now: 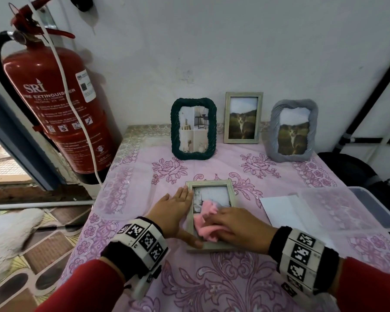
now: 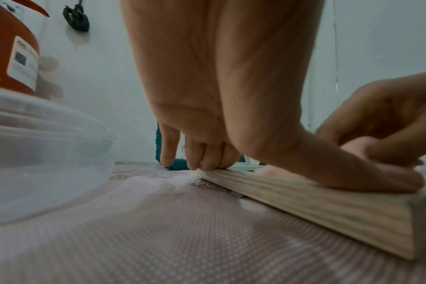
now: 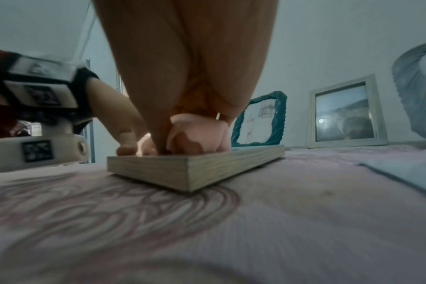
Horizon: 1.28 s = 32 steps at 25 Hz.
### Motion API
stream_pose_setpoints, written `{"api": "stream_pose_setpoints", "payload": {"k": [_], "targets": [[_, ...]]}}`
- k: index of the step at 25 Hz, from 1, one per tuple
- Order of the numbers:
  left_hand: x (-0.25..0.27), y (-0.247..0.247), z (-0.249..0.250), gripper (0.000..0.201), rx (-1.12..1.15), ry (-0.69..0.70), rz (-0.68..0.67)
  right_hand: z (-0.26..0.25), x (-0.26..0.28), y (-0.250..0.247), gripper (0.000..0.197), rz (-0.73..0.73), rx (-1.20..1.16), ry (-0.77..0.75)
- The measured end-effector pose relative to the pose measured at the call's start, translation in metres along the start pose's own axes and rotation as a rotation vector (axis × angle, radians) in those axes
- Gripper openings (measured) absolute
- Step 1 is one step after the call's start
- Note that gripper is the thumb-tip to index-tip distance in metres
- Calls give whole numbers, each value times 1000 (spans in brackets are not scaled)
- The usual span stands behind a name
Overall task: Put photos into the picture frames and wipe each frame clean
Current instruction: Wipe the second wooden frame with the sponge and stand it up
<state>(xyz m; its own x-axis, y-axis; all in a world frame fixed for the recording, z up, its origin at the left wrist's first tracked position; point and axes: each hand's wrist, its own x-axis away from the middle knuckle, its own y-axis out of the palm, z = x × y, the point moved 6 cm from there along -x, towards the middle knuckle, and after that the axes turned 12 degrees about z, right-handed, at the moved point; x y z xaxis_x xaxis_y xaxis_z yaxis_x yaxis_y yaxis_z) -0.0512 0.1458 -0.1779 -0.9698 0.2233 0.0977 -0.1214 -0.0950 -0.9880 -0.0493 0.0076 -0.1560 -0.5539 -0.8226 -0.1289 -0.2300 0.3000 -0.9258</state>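
Wood-grain frame (image 1: 212, 183) lies flat on the pink floral worktop (image 1: 212, 278), glass side up, a pale photo (image 1: 214, 194) showing behind the glass. Left hand (image 1: 173, 212) rests along the frame's left edge with fingers straight and thumb stretched toward its near corner — pressing it down rather than gripping it. Right hand (image 1: 239, 226) has its fingers curled over a bunched pink cloth (image 1: 204, 224) and holds it against the glass at the near half of the frame. Behind, near the wall, three upright frames stand in a row — a dark green rope-textured frame (image 1: 173, 129) on the left, a pale wooden frame (image 1: 243, 94) with a cat photo in the middle, a grey ruffled frame (image 1: 273, 129) with a cat photo on the right. White paper (image 1: 279, 208) lies right of the flat frame, partly under a clear plastic lid (image 1: 369, 212). Another clear lid (image 1: 122, 192) sits on the left. A red fire extinguisher (image 1: 54, 104) hangs on the wall at far left.
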Motion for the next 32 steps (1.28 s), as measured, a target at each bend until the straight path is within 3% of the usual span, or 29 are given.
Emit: {"api": "stream_pose_setpoints", "payload": {"k": [3,5,7,9,13,22,28,32], "targets": [[2,-2,4,132,-21,12,-23,0,17,-8,29,-33,-1,0],[3,-3,6,131,-22,6,-29,1,15,-14,20,-20,113,-12],[4,-6,7,130,-22,1,-23,6,3,-16,15,-4,59,-11],[4,-6,8,129,-18,2,-17,17,-11,-14,18,-33,36,51],[5,-7,9,128,8,5,-19,39,-36,-12,14,-18,212,163],[6,-7,8,127,-58,10,-27,-7,-12,8,30,3,-64,-45],[3,-7,8,129,-73,19,-51,18,15,-5,36,-34,199,-75],[3,-5,9,128,-50,18,-46,36,-7,-11,38,-46,327,-65]]}}
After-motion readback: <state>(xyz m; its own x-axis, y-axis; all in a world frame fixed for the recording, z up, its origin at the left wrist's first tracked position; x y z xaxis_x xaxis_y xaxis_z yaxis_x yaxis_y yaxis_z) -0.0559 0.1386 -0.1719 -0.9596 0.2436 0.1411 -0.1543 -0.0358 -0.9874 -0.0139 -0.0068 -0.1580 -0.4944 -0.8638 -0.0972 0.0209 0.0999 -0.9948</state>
